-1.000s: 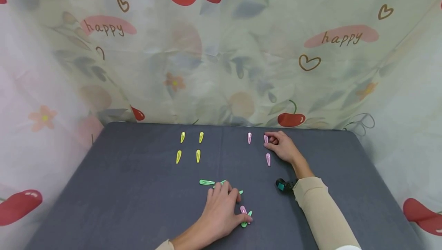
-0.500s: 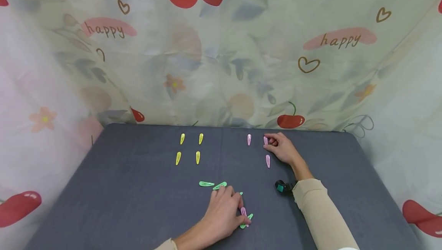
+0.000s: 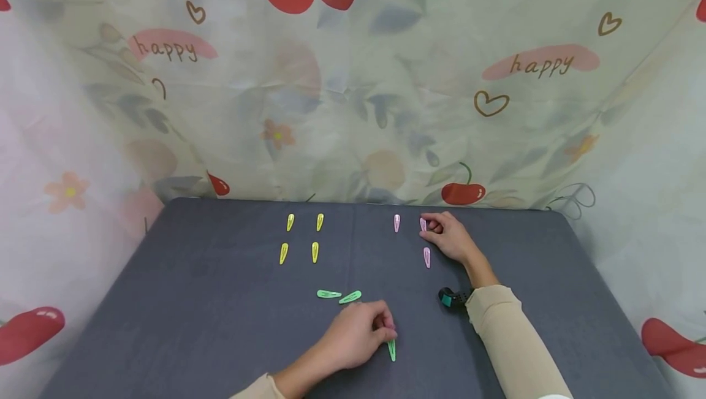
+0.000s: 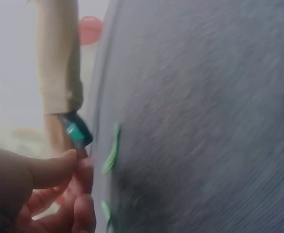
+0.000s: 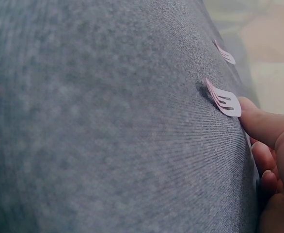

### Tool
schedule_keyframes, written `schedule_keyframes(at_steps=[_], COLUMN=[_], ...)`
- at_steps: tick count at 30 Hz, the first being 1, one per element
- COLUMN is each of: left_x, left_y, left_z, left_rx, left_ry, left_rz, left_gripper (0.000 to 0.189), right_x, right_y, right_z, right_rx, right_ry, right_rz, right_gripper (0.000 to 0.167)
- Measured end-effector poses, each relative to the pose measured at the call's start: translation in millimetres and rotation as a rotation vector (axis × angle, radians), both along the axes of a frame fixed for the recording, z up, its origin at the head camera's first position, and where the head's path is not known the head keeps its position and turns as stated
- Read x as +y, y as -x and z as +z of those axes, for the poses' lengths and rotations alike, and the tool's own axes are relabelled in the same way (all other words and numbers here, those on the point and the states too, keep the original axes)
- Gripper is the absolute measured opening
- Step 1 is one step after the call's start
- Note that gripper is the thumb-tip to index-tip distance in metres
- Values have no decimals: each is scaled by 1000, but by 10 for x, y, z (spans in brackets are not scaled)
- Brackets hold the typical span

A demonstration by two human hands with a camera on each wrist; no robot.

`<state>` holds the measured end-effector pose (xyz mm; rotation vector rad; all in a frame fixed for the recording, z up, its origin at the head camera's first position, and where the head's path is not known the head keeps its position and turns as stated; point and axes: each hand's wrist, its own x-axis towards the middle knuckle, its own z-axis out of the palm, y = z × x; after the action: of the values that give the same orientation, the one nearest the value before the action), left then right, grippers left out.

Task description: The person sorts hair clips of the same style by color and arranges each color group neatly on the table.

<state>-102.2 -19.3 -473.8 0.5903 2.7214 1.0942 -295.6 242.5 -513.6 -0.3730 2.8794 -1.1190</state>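
Thumb and forefinger of my left hand (image 3: 358,333) pinch a pink hair clip, almost wholly hidden; in the left wrist view only a pinkish edge shows at the fingertips. A green hair clip (image 3: 392,351) lies just below that thumb. Two more green hair clips, one flat (image 3: 329,293) and one slanted (image 3: 350,296), lie beyond the hand. At the far right, my right hand (image 3: 453,238) pinches another pink hair clip (image 3: 423,224) by its two ends on the table. Nearer me is a third pink clip (image 3: 427,257), and to the left a fourth (image 3: 397,223).
Several yellow hair clips (image 3: 315,252) form two rows at the back left of the dark grey table (image 3: 193,301). A black wrist device with a teal face (image 3: 449,298) sits by the right sleeve (image 3: 515,331). A printed curtain (image 3: 353,111) hangs behind the table edge.
My left hand has drawn its fingers together and picked the pink clip off the green one, which now lies turned more upright. My right hand stays at the same pink clip.
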Motion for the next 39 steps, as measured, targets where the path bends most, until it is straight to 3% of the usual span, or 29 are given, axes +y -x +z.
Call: schedule_keyframes(at_steps=[4, 9, 13, 17, 22, 26, 33, 39], left_x=[-30, -70, -53, -8, 39, 69, 160, 234], left_y=[90, 294, 509, 782, 1097, 1262, 1449, 1521], left_z=[80, 236, 341, 379, 293, 198, 71, -13], left_rx=[-45, -62, -68, -82, -62, -55, -94, -73], left_ry=[-69, -101, -109, -134, -119, -81, -42, 3], left_rz=[30, 49, 58, 62, 76, 107, 139, 140], left_gripper=[18, 5, 7, 6, 8, 7, 6, 4], right_x=[1, -5, 15, 19, 7, -7, -14, -30], right_y=[-4, 4, 4, 15, 32, 30, 17, 6], right_z=[-12, -14, -19, -24, -19, -6, 9, -14], right_rx=[-2, 3, -1, 5, 8, 10, 11, 3], right_ry=[-7, -3, -9, -5, 9, 14, 6, 6], right_rz=[-6, -4, -11, -20, -10, -4, -8, -23], right_gripper=[46, 46, 45, 46, 46, 45, 45, 45])
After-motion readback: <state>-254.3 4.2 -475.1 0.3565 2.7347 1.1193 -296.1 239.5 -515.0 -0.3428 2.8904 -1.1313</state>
